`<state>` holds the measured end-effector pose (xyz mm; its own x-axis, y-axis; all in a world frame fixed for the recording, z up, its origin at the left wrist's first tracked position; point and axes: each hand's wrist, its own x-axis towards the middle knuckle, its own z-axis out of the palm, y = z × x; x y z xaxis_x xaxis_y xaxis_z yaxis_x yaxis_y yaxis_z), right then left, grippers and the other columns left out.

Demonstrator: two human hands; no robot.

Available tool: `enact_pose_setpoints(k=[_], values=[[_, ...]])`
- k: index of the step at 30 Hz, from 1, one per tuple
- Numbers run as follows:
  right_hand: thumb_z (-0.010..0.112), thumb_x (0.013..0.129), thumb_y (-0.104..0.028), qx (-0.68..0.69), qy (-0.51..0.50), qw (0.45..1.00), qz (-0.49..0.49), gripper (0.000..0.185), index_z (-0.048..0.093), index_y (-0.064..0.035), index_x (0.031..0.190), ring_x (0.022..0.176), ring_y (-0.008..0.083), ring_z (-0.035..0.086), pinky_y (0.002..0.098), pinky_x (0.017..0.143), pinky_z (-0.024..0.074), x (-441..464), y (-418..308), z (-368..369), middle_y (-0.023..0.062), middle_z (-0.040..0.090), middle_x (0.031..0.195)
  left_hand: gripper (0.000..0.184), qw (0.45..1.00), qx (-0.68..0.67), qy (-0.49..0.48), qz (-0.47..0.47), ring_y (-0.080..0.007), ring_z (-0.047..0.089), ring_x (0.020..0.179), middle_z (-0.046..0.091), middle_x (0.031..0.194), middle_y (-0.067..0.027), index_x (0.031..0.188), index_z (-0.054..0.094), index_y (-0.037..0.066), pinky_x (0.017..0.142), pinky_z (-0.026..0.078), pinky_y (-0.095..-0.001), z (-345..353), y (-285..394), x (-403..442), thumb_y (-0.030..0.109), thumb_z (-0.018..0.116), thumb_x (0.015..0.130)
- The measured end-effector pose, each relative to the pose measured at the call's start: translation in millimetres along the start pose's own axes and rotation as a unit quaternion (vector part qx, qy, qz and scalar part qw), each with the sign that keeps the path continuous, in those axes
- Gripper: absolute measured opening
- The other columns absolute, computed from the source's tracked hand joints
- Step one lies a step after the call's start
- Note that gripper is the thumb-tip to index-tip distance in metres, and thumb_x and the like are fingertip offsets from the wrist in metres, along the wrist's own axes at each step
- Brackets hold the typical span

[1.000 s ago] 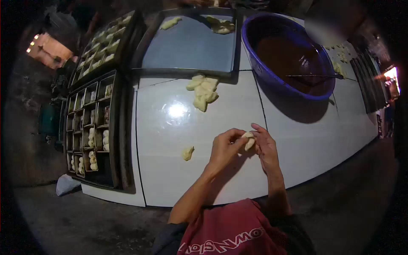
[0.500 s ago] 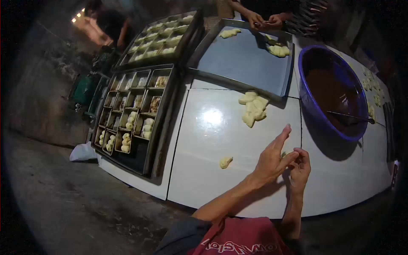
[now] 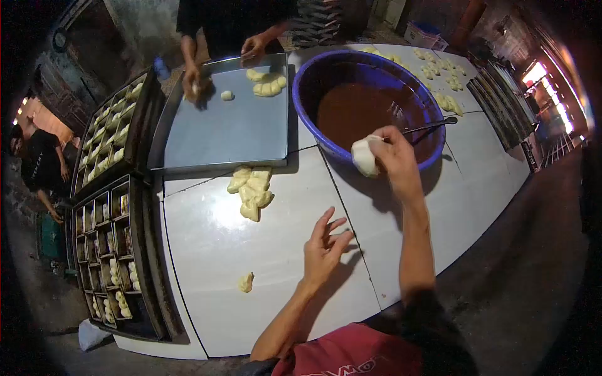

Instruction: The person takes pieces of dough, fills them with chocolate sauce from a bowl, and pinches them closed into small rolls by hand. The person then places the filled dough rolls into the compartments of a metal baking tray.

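Note:
My right hand [image 3: 394,156] pinches a pale, flattened piece of dough [image 3: 363,156] at the near rim of the purple tub [image 3: 325,143]. Brown filling [image 3: 357,103] lies in the tub, and a dark-handled utensil [image 3: 433,125] leans over its right rim. Over the white table [image 3: 207,263] my left hand [image 3: 323,249] hovers with fingers apart and nothing in them. To its left sits a small lump of dough [image 3: 246,282]. Farther off, a cluster of dough pieces [image 3: 252,190] lies in front of the metal tray [image 3: 219,141].
Across the table a co-worker's hand [image 3: 193,81] works over the tray. At left stand racks of baking tins [image 3: 110,250], some holding dough balls. More dough pieces [image 3: 442,69] lie at the back right, near stacked dark trays [image 3: 501,103]. Another person [image 3: 44,156] stands at far left.
My hands were together over the table and have come apart. The right one has moved to the tub with the dough; the left has opened. The view has turned right.

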<state>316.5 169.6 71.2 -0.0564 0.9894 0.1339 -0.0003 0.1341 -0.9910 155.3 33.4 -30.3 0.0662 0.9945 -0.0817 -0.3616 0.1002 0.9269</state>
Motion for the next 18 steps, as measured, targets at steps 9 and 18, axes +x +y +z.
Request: enact_pose_setpoints(k=[9, 18], values=[[0.06, 0.09, -0.022, -0.51, -0.354, 0.781, 0.067, 0.022, 0.063, -0.0012, 0.093, 0.074, 0.0155, 0.056, 0.0313, 0.068, 0.0455, 101.2, 74.3, -62.6, 0.0051, 0.061, 0.079, 0.038, 0.994, 0.043, 0.05, -0.084, -0.0183, 0.069, 0.099, 0.069, 0.112, -0.0156, 0.131, 0.057, 0.0, 0.079, 0.058, -0.0288, -37.2, 4.3, -4.2, 0.018, 0.062, 0.098], [0.064, 0.095, -0.021, -0.033, -0.156, 0.975, 0.152, 0.013, 0.061, -0.0108, 0.101, 0.075, 0.0058, 0.055, 0.0229, 0.063, 0.0462, 59.1, 22.8, -50.5, -0.0023, 0.056, 0.089, 0.036, 0.998, 0.052, -0.012, -0.02, -0.0195, 0.067, 0.088, 0.07, 0.107, -0.0154, 0.125, 0.06, 0.0, 0.077, 0.054, -0.0324, -15.4, 3.1, 16.0, 0.023, 0.061, 0.097]])
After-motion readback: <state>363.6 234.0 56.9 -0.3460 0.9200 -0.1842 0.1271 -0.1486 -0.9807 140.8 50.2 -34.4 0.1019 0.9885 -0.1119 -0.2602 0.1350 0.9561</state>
